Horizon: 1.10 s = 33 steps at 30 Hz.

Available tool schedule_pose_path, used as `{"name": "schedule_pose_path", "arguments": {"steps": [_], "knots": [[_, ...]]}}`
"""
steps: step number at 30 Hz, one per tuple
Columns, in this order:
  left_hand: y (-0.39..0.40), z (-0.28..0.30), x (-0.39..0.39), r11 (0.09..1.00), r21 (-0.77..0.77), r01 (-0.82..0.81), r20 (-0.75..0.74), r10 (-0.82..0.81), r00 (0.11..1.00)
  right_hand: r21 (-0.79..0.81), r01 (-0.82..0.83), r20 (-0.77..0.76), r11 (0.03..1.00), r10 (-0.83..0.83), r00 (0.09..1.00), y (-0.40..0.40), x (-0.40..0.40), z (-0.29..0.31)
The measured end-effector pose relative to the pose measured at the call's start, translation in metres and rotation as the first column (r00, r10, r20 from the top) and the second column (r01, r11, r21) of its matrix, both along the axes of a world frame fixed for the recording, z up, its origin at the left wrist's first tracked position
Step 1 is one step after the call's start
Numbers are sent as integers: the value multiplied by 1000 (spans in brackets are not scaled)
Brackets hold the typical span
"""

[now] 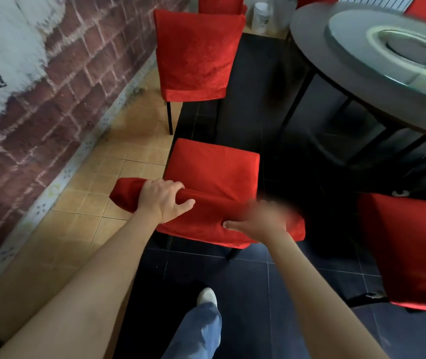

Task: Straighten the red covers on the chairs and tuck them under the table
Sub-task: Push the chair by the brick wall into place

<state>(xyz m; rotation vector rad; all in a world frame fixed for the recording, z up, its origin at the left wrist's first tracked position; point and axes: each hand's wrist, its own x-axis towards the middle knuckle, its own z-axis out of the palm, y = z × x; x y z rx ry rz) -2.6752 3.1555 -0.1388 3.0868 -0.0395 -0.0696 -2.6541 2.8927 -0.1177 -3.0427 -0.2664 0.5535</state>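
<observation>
**Head view: backrest cover of the near chair taken in both hands**

Head view shows the near chair [213, 172] standing with its seat toward the round worktop [318, 60], its legs on the dark floor tiles and well clear of the worktop's edge. The red cover [206, 211] over the top of its backrest is bunched, with a loose end sticking out to the left. The left hand [164, 199] is curled over the top of the backrest near that left end, fingers wrapped round the fabric, so its grip is closed on the cover. The right hand [258, 221] is laid on the right part of the backrest, thumb pointing left; it is blurred, and whether its grip is closed on the cloth cannot be told.

The step in hand is judged to be the straightening of this chair's cover; the tucking-in is not yet done. The next move would call for the loose left end to be drawn down and smoothed, then for the chair to be pushed far and right, under the worktop.

A second covered chair [196, 53] stands farther off by the brick wall [51, 104], and a third [411, 250] is seen at the near right.
</observation>
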Motion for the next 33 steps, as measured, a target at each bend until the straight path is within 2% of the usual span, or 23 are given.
{"name": "schedule_pose_path", "arguments": {"steps": [7,18,33], "knots": [[9,3,-9,997,-9,76,34,-76,997,5,96,21,995,-96,995,9,-36,-1],[23,4,-19,979,-13,205,-5,-205,979,2,232,-12,973,-232,973,26,-81,0],[53,2,-29,889,-37,456,-67,-458,887,-32,483,6,875,-483,876,80,-166,-1]]}}
